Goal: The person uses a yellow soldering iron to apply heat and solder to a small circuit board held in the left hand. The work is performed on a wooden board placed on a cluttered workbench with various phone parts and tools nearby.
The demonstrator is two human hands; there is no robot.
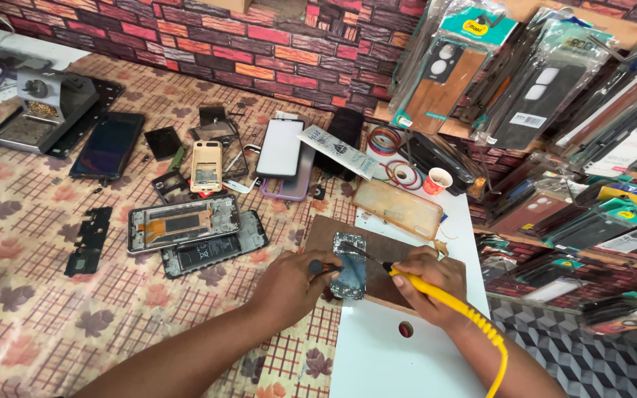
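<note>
Repair bench, floral cloth (53,295), brick-pattern wall behind, phone parts scattered upper left. Lower centre: my left hand (289,284) is curled round a dark-handled tool (317,267), just left of the small circuit board (349,265), long axis running up-frame. My right hand (429,284), clamped on a yellow soldering iron (399,278), is equally near. Tip contact hard to make out; cord cut off below.
</note>
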